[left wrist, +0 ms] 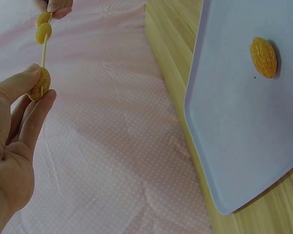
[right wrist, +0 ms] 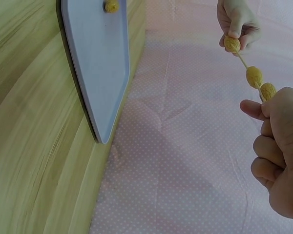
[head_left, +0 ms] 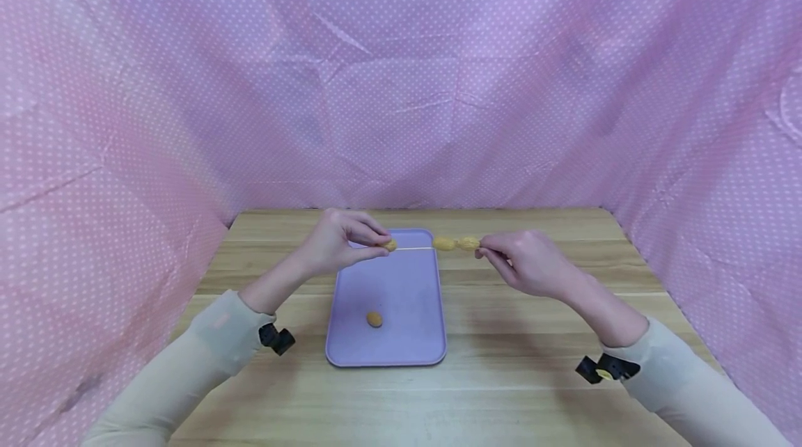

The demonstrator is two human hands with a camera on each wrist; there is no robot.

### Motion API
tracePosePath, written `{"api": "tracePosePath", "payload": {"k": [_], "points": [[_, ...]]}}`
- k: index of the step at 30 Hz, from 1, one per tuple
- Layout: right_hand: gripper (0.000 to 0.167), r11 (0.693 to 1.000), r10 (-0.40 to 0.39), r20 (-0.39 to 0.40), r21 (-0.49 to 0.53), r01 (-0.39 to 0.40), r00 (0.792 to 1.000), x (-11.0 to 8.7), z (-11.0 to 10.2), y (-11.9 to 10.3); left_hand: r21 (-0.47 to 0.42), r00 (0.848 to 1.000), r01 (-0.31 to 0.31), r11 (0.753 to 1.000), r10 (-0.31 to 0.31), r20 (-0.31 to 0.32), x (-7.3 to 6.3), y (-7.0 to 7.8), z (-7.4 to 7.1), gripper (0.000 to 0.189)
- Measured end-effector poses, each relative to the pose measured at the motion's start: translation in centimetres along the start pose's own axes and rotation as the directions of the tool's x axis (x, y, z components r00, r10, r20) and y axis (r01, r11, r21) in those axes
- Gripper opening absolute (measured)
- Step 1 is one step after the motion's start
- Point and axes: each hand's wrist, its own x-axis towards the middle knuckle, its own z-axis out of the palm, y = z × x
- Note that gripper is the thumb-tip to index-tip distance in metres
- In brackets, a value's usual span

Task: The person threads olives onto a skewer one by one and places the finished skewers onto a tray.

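Observation:
My left hand (head_left: 335,241) pinches a wrinkled yellow oval fruit (left wrist: 39,84) between thumb and fingers, at the left end of a thin wooden skewer (head_left: 415,248). Two more such fruits, one smoother (head_left: 444,244) and one more wrinkled (head_left: 468,244), sit side by side toward the skewer's right end. Right beside them, my right hand (head_left: 529,262) grips that end with thumb and forefinger, its other fingers curled in. The skewer is held nearly level above the tray, and its far right end is hidden in the right hand.
A shallow purple tray (head_left: 401,346) lies on the wooden table (head_left: 514,391). One loose wrinkled yellow fruit (head_left: 374,319) rests in its near half. Pink dotted cloth (head_left: 401,85) hangs behind and along both sides of the table.

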Motion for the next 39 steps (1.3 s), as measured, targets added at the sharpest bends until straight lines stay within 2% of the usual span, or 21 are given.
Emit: {"api": "tracePosePath", "payload": {"k": [13,21,39], "points": [[0.02,1.0,-0.019,0.009,0.016,0.019,1.0,0.1,0.5,0.2,0.004,1.0,0.002,1.0,-0.002,0.02,0.3,0.1,0.4,0.014],[0.018,0.999,-0.015,0.022,0.029,0.014,1.0,0.0,0.7,0.2,0.034,1.0,-0.022,0.999,0.021,0.022,0.5,0.1,0.7,0.013],[0.017,0.999,-0.018,0.024,0.036,0.018,1.0,0.2,1.0,0.1,0.027,0.999,-0.037,0.999,0.036,0.033,1.0,0.3,1.2,0.014]]}}
